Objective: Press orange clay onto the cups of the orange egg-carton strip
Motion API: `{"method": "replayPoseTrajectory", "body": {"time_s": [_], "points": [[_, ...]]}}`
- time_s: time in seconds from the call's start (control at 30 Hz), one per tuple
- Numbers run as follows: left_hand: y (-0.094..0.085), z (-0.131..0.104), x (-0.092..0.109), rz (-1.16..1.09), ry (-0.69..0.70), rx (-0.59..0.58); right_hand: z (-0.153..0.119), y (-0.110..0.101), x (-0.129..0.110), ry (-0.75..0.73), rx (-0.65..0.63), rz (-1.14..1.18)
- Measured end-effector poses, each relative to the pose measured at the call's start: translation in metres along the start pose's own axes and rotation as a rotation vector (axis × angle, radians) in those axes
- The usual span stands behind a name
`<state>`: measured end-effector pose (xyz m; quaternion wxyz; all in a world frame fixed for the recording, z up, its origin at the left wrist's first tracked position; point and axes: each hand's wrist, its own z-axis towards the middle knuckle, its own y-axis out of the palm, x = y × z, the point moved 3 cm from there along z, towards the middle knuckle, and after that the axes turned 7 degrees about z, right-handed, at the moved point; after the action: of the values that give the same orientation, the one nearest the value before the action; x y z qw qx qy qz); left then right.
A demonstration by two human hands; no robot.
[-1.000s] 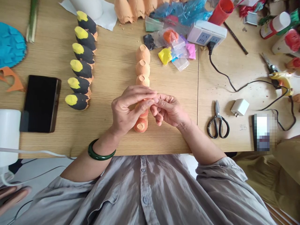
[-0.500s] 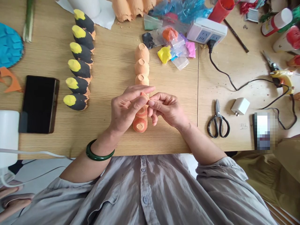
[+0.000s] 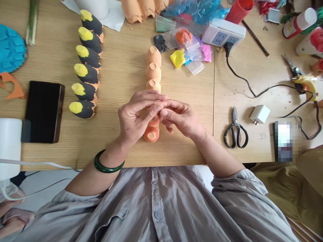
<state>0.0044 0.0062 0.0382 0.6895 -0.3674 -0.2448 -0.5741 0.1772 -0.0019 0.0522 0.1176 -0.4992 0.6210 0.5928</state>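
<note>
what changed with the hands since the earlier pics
The meeting fingers of the left hand and right hand have shifted slightly left since the first picture. The orange bit seen between them a moment ago is now hidden, so its hold can't be told. The orange row, black-yellow row and scissors stayed put.

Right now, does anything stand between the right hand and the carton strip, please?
The left hand partly does: its fingers are over the middle of the carton strip. Nothing visible blocks the far cups from the right hand.
</note>
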Motion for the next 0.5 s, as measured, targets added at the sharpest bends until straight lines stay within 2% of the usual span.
{"method": "replayPoseTrajectory", "body": {"time_s": [0.07,0.2,0.4,0.5], "points": [[-0.0007,-0.0007,-0.0018,-0.019,0.004,-0.003,-0.0008,0.0018,-0.0013,-0.009,0.021,-0.008],[-0.0037,-0.0006,-0.0070,-0.054,-0.070,-0.042,-0.0008,0.0023,-0.0037,-0.023,-0.035,0.008],[-0.0029,0.0016,-0.0017,-0.007,-0.031,-0.023,0.0002,-0.0013,-0.0014,-0.019,-0.008,-0.023],[-0.0030,0.0010,-0.0005,-0.016,-0.069,-0.024,0.0014,-0.0004,0.0000,-0.001,-0.010,-0.024]]}}
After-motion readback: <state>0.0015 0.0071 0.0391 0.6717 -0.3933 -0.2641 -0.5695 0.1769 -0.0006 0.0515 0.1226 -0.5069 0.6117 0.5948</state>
